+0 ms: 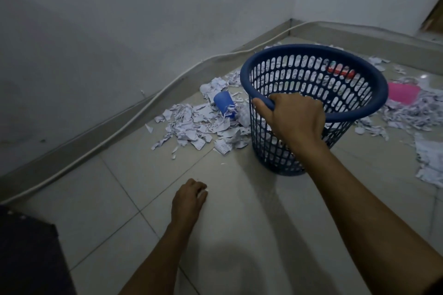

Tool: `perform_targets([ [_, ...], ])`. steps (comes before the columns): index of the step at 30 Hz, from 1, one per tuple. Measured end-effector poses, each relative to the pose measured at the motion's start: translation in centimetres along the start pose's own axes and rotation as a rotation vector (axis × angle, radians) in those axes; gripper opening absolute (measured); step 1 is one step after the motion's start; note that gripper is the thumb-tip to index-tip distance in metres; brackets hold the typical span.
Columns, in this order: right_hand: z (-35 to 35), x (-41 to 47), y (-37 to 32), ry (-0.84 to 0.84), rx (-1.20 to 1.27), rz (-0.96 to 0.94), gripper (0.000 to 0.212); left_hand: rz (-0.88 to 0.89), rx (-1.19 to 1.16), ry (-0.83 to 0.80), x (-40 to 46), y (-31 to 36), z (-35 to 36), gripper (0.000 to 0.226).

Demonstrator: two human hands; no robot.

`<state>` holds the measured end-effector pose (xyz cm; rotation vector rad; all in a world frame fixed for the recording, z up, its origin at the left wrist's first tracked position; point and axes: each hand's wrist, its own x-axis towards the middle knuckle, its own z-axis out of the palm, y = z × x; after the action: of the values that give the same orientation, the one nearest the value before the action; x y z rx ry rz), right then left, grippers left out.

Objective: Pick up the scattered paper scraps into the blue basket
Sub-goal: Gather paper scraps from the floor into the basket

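A: What's off to the left of the heap in the middle of the frame?
B: A small blue cup, tipped on its side on the pale tiled floor.
A: And at the far right?
B: A pink container, low on the floor. A red item shows toward the upper right, though I can't tell what it is.
A: That pale line along the wall?
B: A white cable, running beside the skirting from lower left up toward the corner. Above it stands the plain white wall.
A: Lower left corner?
B: A dark box-like object, edge only.
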<state>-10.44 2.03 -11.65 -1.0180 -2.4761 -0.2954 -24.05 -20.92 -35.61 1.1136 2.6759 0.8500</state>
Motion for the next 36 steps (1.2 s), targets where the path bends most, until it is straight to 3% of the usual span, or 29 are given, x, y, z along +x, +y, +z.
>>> perform_targets([
  [10, 0.2, 0.0, 0.1, 0.003, -0.002, 0.003, 0.061, -0.044, 0.125, 0.038, 1.3, 1.0, 0.5, 0.012],
  [15, 0.0, 0.0, 0.2, 0.004, 0.02, 0.008, 0.061, -0.188, -0.137, 0.064, 2.5, 2.1, -0.4, 0.01],
  [22, -0.4, 0.1, 0.0, -0.025, -0.033, 0.024, 0.058, -0.135, -0.376, 0.107, 4.7, 5.3, -2.7, 0.008],
  [26, -0.6, 0.1, -0.1, -0.046, -0.032, 0.025, 0.06, -0.032, -0.47, 0.132, 7.1, 8.9, -5.5, 0.009],
  [32, -0.9, 0.3, -0.2, -0.058, 0.01, 0.025, 0.059, 0.278, -0.576, 0.264, 13.2, 19.9, -13.8, 0.01],
  [36, -1.0, 0.2, -0.2, -0.072, 0.015, 0.026, 0.056, 0.403, -0.472, 0.098, 16.3, 24.7, -16.0, 0.004],
])
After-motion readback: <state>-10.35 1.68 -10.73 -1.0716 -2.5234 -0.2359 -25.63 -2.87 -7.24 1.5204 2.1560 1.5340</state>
